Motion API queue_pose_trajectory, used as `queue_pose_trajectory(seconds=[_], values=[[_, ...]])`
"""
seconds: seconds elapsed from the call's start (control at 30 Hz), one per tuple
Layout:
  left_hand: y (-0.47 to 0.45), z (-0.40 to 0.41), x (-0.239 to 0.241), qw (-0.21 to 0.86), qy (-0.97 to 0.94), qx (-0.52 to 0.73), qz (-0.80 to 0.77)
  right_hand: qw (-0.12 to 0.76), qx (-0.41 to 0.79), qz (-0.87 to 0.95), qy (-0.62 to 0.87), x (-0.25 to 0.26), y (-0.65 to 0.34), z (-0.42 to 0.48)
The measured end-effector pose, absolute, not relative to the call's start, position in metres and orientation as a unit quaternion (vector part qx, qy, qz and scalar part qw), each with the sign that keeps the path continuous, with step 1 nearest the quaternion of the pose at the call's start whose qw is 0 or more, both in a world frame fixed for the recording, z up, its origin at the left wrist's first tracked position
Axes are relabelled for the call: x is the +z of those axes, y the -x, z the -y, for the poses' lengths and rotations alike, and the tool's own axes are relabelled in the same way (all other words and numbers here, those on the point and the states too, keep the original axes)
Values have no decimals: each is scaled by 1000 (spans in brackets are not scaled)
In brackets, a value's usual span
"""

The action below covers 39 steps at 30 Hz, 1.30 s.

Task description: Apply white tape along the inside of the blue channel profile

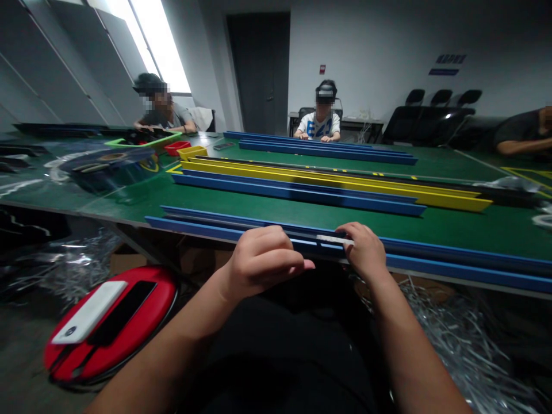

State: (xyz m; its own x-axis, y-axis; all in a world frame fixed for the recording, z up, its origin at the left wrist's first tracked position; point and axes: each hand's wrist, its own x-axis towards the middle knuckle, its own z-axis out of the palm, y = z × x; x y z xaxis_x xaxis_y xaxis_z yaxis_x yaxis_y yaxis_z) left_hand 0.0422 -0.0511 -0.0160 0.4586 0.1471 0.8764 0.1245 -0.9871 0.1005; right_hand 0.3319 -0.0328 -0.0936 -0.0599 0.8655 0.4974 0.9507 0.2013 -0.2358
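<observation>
A long blue channel (457, 265) lies along the near edge of the green table, passing beyond both of my hands. My left hand (267, 259) is over its front rail, fingers curled closed and thumb pointing right; anything inside the fist is hidden. To its right, my right hand (365, 248) is closed on one end of a short, flat white strip (330, 238). The strip lies over the channel, its other end pointing toward my left hand.
Farther back lie a yellow channel (457, 200) and more blue channels (259, 188). Clear-wrapped reels (112, 167) and small red (176, 148) and yellow bins (192, 153) stand left. A red stool (161, 287) holds a white power bank and phone. Several people sit around the table.
</observation>
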Motion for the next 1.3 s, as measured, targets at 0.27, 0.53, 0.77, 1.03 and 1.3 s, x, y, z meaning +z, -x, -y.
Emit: queue_pose_trajectory(seconds=[0.27,0.53,0.77,1.03,1.3], values=[[-46,67,-6,-22,-855,515,-58,277,-75,720,632,-94,-332,32],[-47,81,11,-30,-859,510,-38,275,-83,722,630,-93,-330,33],[-46,84,16,-38,-863,502,-36,272,-85,720,632,-93,-330,32],[-44,88,18,-24,-872,488,-37,273,-87,721,631,-94,-331,32],[-44,88,17,-16,-869,493,-33,274,-91,722,629,-94,-332,32]])
